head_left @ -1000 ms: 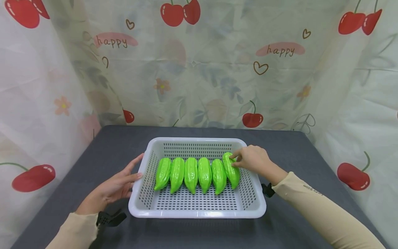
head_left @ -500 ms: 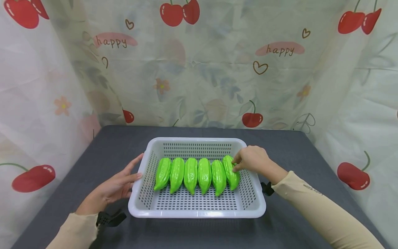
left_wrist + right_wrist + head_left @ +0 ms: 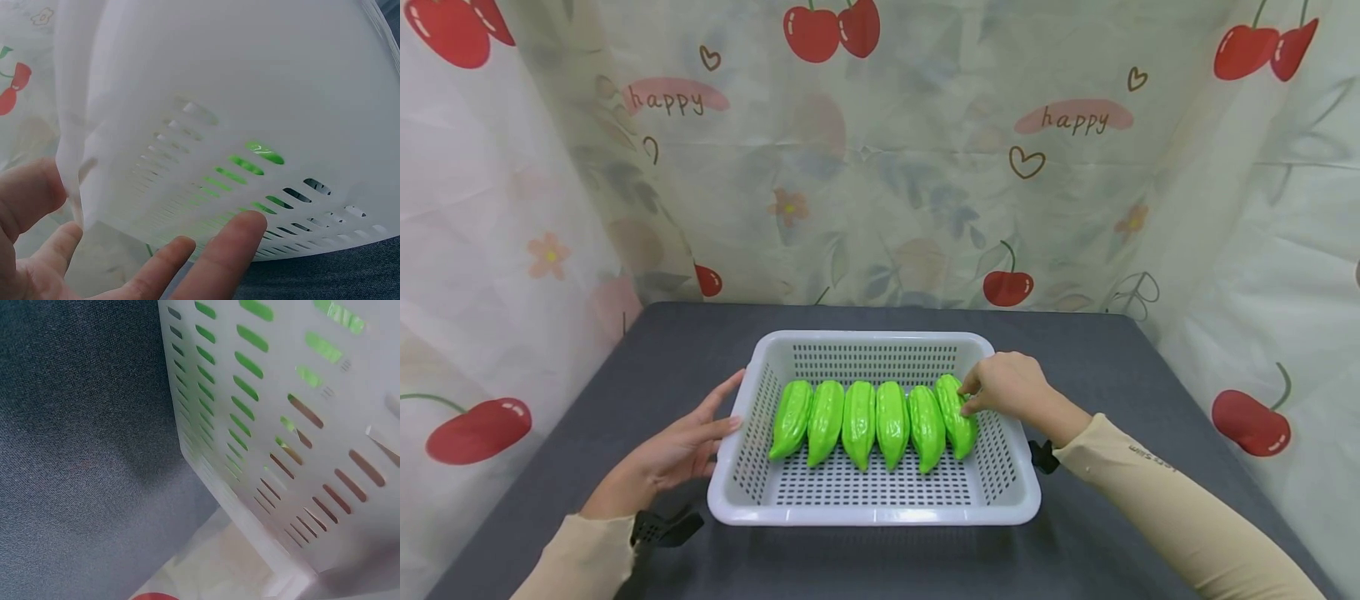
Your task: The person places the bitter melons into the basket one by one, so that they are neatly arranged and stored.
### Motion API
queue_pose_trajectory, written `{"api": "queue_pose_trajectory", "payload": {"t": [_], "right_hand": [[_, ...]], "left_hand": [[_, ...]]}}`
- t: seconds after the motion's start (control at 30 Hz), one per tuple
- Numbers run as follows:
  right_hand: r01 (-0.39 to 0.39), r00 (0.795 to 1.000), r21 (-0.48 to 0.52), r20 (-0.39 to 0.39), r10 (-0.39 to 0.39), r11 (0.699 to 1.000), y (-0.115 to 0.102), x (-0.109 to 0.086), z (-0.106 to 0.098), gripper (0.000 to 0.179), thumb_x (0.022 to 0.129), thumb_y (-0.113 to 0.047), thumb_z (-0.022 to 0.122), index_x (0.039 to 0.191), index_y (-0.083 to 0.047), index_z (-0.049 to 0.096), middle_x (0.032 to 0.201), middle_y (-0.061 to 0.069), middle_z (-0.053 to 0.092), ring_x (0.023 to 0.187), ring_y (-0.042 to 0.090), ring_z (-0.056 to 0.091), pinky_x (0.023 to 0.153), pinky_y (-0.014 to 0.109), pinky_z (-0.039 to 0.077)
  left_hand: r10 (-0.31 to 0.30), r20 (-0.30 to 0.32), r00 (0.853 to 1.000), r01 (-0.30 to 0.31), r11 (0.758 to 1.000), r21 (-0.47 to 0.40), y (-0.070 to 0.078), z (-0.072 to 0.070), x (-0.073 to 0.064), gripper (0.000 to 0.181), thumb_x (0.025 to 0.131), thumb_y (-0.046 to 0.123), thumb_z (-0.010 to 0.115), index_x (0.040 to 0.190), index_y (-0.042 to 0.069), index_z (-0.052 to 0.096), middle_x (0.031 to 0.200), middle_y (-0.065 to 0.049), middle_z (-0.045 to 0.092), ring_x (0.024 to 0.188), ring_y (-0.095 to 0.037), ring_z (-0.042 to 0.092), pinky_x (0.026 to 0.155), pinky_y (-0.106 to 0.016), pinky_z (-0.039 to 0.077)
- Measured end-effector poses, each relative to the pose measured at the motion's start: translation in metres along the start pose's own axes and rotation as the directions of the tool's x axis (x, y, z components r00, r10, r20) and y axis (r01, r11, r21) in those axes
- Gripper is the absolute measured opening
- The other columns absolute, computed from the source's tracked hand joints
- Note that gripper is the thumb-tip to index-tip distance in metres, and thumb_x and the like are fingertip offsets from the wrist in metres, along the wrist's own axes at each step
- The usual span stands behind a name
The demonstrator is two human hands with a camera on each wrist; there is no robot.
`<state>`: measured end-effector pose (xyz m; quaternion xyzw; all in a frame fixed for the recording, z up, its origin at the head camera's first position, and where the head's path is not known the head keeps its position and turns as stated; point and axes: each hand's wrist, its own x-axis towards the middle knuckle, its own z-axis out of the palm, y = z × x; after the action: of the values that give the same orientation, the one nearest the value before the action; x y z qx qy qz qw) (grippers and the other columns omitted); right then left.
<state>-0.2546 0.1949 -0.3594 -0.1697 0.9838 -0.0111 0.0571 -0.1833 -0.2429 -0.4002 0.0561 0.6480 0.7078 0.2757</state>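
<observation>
In the head view, several bright green, ridged bitter melons lie side by side in a row in a white slotted plastic basket (image 3: 872, 512). My right hand (image 3: 1009, 385) reaches over the basket's right rim, its thumb and fingers pinching the upper part of the rightmost bitter melon (image 3: 952, 410). To its left lies another bitter melon (image 3: 927, 429). My left hand (image 3: 673, 454) is spread at the basket's left side, fingertips at the wall. The left wrist view shows its fingers (image 3: 228, 253) straight against the basket wall (image 3: 269, 75). The right wrist view shows the slotted wall (image 3: 287, 506), with green behind it.
The basket stands on a dark grey cloth-covered table (image 3: 1075, 358). A pale curtain (image 3: 880, 192) with cherries and the word happy encloses the back and both sides.
The rightmost bitter melon has shifted slightly toward the near side, and my right-hand fingers have moved down with it. The neighbouring one sits slightly nearer too. My left hand stays put.
</observation>
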Motion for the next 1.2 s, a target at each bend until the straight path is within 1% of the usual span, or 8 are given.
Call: {"api": "queue_pose_trajectory", "payload": {"t": [0.17, 0.43, 0.53, 0.67, 0.77, 0.9, 1.07, 1.2], "right_hand": [[0.009, 1.000, -0.002, -0.005, -0.009, 1.000, 0.000, -0.001, -0.001, 0.039, 0.072, -0.042, 0.083, 0.106, -0.024, 0.077, 0.098, -0.004, 0.074, 0.074, 0.013, 0.061, 0.054, 0.027, 0.048], [-0.005, 1.000, 0.013, -0.001, 0.005, 1.000, 0.000, 0.000, -0.001, 0.040, 0.071, -0.042, 0.083, 0.106, -0.024, 0.077, 0.098, -0.004, 0.074, 0.077, 0.014, 0.062, 0.056, 0.026, 0.049], [-0.009, 1.000, 0.050, -0.011, 0.010, 0.999, 0.001, -0.001, -0.001, 0.042, 0.071, -0.041, 0.084, 0.107, -0.022, 0.076, 0.099, -0.003, 0.074, 0.078, 0.014, 0.063, 0.057, 0.026, 0.051], [-0.007, 0.999, 0.126, -0.032, 0.011, 0.992, 0.004, -0.002, -0.001, 0.043, 0.070, -0.039, 0.085, 0.107, -0.020, 0.076, 0.101, -0.002, 0.074, 0.082, 0.016, 0.065, 0.058, 0.025, 0.052], [0.000, 0.999, 0.178, -0.046, 0.008, 0.984, 0.007, -0.002, -0.002, 0.042, 0.070, -0.038, 0.084, 0.107, -0.019, 0.076, 0.101, -0.002, 0.074, 0.086, 0.018, 0.066, 0.059, 0.025, 0.053], [0.016, 0.999, 0.254, -0.052, -0.003, 0.967, 0.010, -0.004, -0.004, 0.042, 0.072, -0.038, 0.083, 0.108, -0.018, 0.075, 0.102, 0.000, 0.074, 0.087, 0.017, 0.068, 0.059, 0.025, 0.055], [0.040, 0.999, 0.364, -0.047, -0.024, 0.930, 0.015, -0.004, -0.004, 0.044, 0.074, -0.037, 0.082, 0.113, -0.018, 0.073, 0.106, 0.003, 0.073, 0.086, 0.017, 0.069, 0.059, 0.025, 0.057], [0.064, 0.998, 0.439, -0.054, -0.045, 0.896, 0.019, -0.003, -0.004, 0.045, 0.076, -0.036, 0.081, 0.116, -0.018, 0.072, 0.109, 0.005, 0.072, 0.096, 0.023, 0.068, 0.064, 0.029, 0.059]], "left_hand": [[-0.004, -0.002, 1.000, 0.004, 1.000, 0.005, 0.000, -0.001, 0.000, 0.080, 0.102, 0.019, 0.050, 0.151, 0.048, -0.006, 0.147, -0.017, 0.035, 0.112, -0.034, 0.064, 0.089, -0.061, 0.050], [-0.012, -0.007, 1.000, 0.012, 1.000, 0.013, 0.001, 0.001, -0.001, 0.080, 0.102, 0.020, 0.050, 0.151, 0.048, -0.007, 0.152, -0.022, 0.025, 0.113, -0.033, 0.063, 0.089, -0.060, 0.050], [-0.011, -0.011, 1.000, 0.011, 1.000, 0.016, 0.001, 0.001, -0.001, 0.080, 0.101, 0.021, 0.050, 0.151, 0.048, -0.007, 0.152, -0.022, 0.026, 0.113, -0.033, 0.063, 0.089, -0.060, 0.050], [-0.011, -0.007, 1.000, 0.011, 1.000, 0.011, 0.001, 0.001, -0.001, 0.080, 0.101, 0.021, 0.050, 0.151, 0.048, -0.006, 0.151, -0.020, 0.029, 0.113, -0.033, 0.063, 0.090, -0.060, 0.050], [-0.011, -0.002, 1.000, 0.011, 1.000, 0.008, 0.001, 0.000, 0.000, 0.079, 0.102, 0.021, 0.050, 0.150, 0.049, -0.006, 0.152, -0.021, 0.027, 0.114, -0.033, 0.063, 0.090, -0.061, 0.049], [-0.009, -0.006, 1.000, 0.009, 1.000, 0.011, 0.000, 0.001, 0.000, 0.079, 0.102, 0.021, 0.049, 0.150, 0.051, -0.006, 0.155, -0.022, 0.021, 0.116, -0.034, 0.062, 0.090, -0.061, 0.049], [-0.007, -0.011, 1.000, 0.007, 1.000, 0.011, 0.000, 0.001, -0.001, 0.078, 0.102, 0.022, 0.049, 0.149, 0.053, -0.004, 0.154, -0.021, 0.021, 0.116, -0.034, 0.061, 0.090, -0.061, 0.049], [-0.010, -0.010, 1.000, 0.010, 1.000, 0.012, 0.001, 0.001, -0.001, 0.079, 0.102, 0.021, 0.049, 0.150, 0.051, -0.006, 0.153, -0.021, 0.024, 0.115, -0.034, 0.062, 0.090, -0.061, 0.049]]}}
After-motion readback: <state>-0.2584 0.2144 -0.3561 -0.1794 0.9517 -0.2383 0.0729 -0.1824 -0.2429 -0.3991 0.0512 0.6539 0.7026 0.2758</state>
